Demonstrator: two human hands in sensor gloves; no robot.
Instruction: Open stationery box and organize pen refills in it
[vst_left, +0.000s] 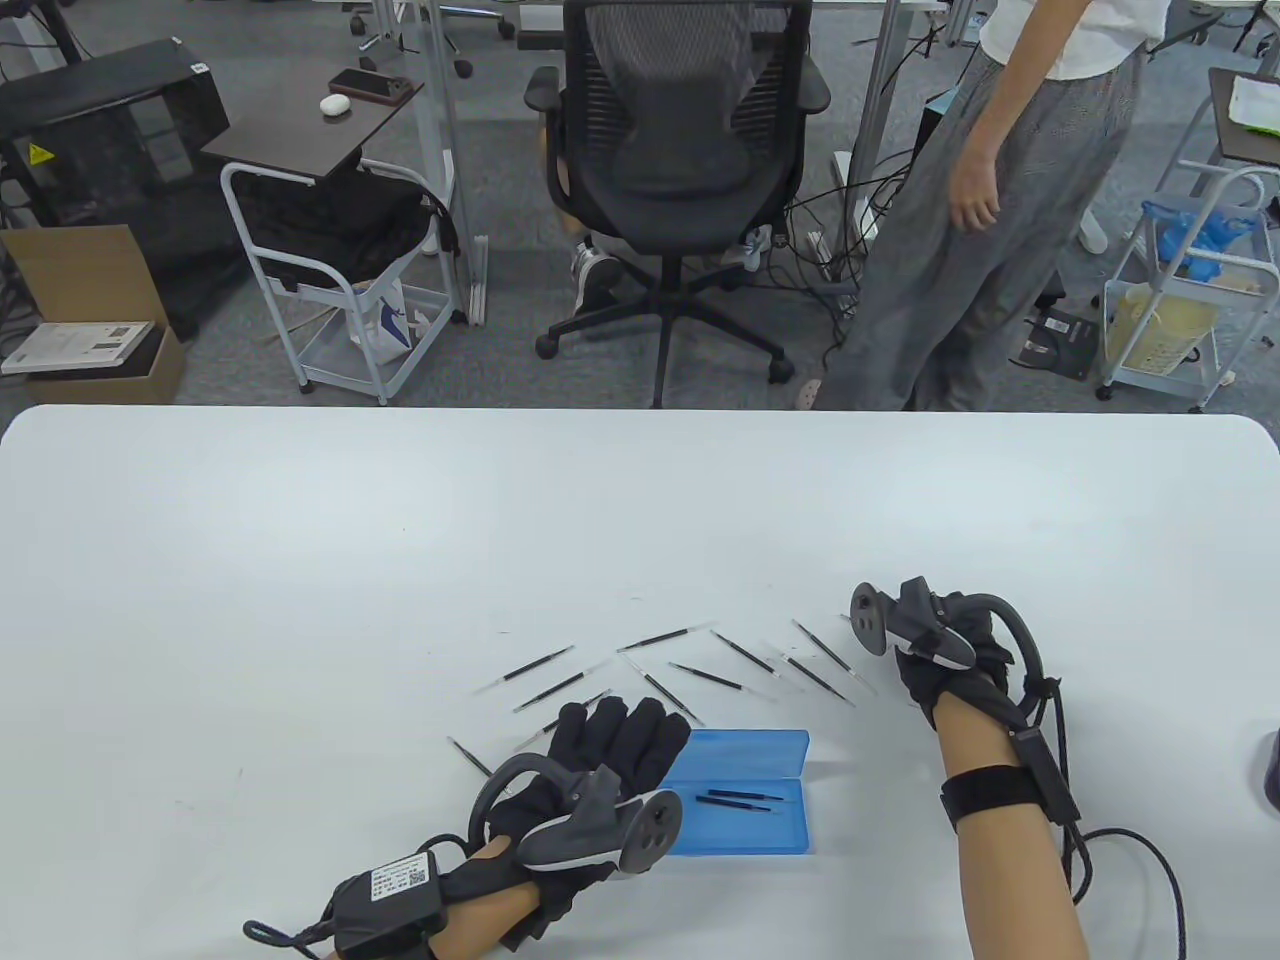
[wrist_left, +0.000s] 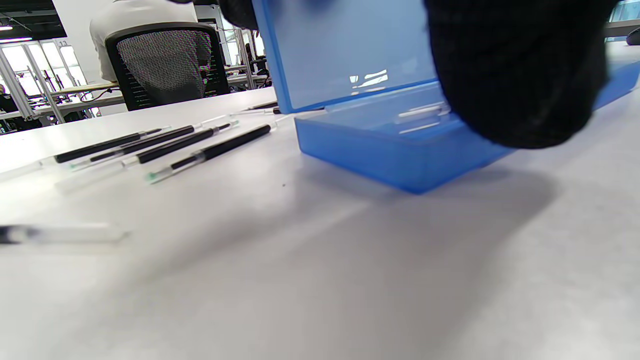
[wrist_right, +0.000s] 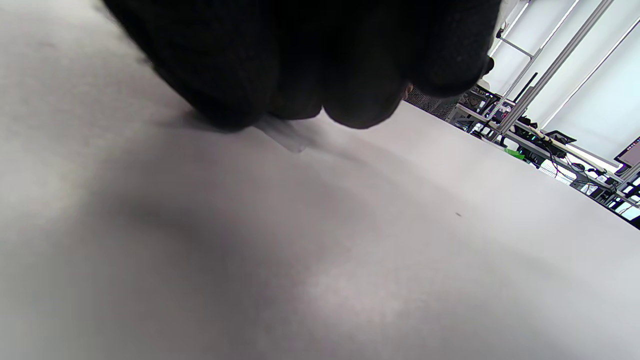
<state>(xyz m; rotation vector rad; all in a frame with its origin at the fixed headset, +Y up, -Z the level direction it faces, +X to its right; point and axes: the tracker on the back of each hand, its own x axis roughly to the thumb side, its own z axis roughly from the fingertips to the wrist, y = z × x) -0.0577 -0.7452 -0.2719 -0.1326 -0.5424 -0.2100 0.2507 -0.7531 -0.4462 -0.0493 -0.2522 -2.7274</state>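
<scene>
Box's open, so you're in the loading step: two refills lie in the blue stationery box (vst_left: 745, 800), the other pen refills (vst_left: 700, 665) fan out on the tabletop (vst_left: 300, 560) just beyond it. Your left hand (vst_left: 600, 770) steadies the box's left end; whether that grip clasps it, can't tell. Your right hand (vst_left: 940, 650), fingers curled onto a refill end (wrist_right: 285, 137) at the fan's right edge, apparently pinching it, needs to lift and carry it into the tray.

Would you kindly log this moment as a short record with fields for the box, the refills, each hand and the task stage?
box: blue stationery box, lid open, on the white table
refills in box: two or three, lying flat
refills loose: about a dozen scattered beyond the box
left hand: left hand at the box's left end, fingers on the raised lid
right hand: right hand down at the right-hand refills; grip hidden
stage: box open, filling just begun
</scene>
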